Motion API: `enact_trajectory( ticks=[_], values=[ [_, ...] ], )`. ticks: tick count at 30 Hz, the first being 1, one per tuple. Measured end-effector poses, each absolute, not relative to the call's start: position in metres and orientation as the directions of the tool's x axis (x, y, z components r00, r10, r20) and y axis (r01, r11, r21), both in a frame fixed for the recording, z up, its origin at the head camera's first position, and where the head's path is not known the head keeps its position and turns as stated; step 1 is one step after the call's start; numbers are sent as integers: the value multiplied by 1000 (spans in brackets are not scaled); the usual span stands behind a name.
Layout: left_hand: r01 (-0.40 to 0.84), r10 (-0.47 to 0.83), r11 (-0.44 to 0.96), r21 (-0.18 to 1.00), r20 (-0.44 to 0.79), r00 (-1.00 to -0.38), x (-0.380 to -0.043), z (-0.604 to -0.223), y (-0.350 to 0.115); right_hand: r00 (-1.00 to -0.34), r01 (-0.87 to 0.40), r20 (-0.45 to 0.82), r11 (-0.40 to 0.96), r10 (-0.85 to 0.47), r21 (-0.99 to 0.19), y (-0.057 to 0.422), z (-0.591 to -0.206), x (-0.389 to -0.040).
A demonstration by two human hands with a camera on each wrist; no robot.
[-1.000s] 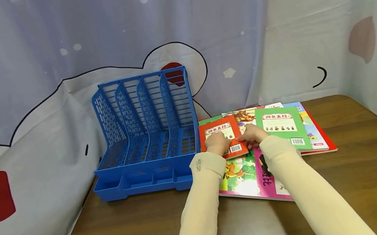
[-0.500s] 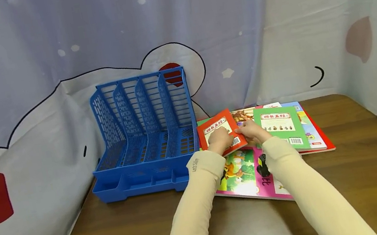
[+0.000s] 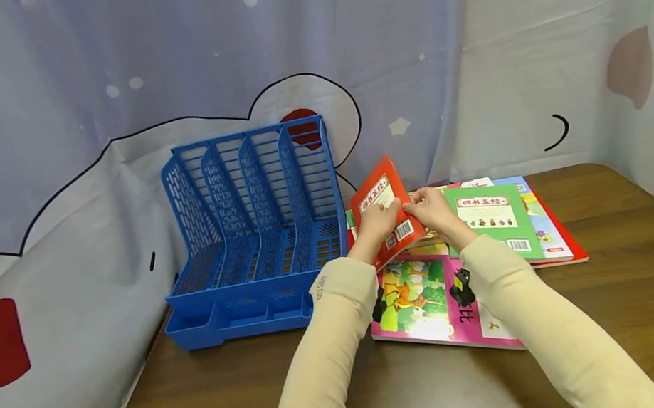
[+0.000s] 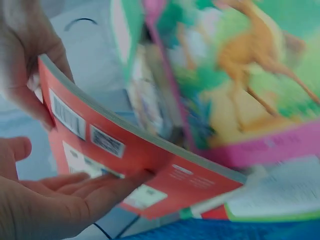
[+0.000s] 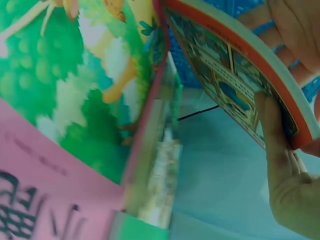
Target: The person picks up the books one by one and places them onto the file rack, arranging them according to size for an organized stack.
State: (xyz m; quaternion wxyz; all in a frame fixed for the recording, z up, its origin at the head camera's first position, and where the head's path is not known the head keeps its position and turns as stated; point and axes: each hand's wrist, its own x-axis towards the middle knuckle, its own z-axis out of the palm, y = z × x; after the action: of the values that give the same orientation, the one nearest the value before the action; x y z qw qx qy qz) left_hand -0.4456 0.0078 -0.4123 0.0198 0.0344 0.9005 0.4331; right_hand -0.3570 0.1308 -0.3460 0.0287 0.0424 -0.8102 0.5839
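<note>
A thin red book point(image 3: 381, 187) is raised and tilted above the pile, its barcode corner low and towards me. My right hand point(image 3: 432, 209) pinches its right edge, with a finger point(image 5: 272, 122) along the inner, illustrated cover and the thumb on the red side. My left hand point(image 3: 377, 224) lies against the red cover; in the left wrist view its fingers point(image 4: 107, 192) stretch straight across the cover while the thumb stands off it. Below lies a large pink-bordered picture book point(image 3: 414, 297) with a deer on it.
To the left stands a blue desk file rack point(image 3: 251, 292) with upright dividers and small front trays. A green book point(image 3: 516, 230) tops several other books at the right. A patterned curtain point(image 3: 198, 52) hangs behind the wooden table point(image 3: 636, 268).
The red book has gone from lying almost flat on the pile to being lifted and tilted up. Both hands rose with it, the right one holding its edge.
</note>
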Motion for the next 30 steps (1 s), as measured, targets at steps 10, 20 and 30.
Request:
enact_trajectory(
  ticks=[10, 20, 30],
  values=[
    [-128, 182, 134, 983, -152, -972, -334, -289, 5, -884, -359, 465, 585, 35, -727, 92, -332, -327],
    [-74, 69, -66, 995, -69, -995, -327, -275, 10, -842, -474, 532, 346, 92, -810, 68, -340, -301],
    [194, 87, -106, 975, 203, -975, -335, -294, -2, -800, -549, 600, 377, 22, -746, 60, -351, -290]
  ],
)
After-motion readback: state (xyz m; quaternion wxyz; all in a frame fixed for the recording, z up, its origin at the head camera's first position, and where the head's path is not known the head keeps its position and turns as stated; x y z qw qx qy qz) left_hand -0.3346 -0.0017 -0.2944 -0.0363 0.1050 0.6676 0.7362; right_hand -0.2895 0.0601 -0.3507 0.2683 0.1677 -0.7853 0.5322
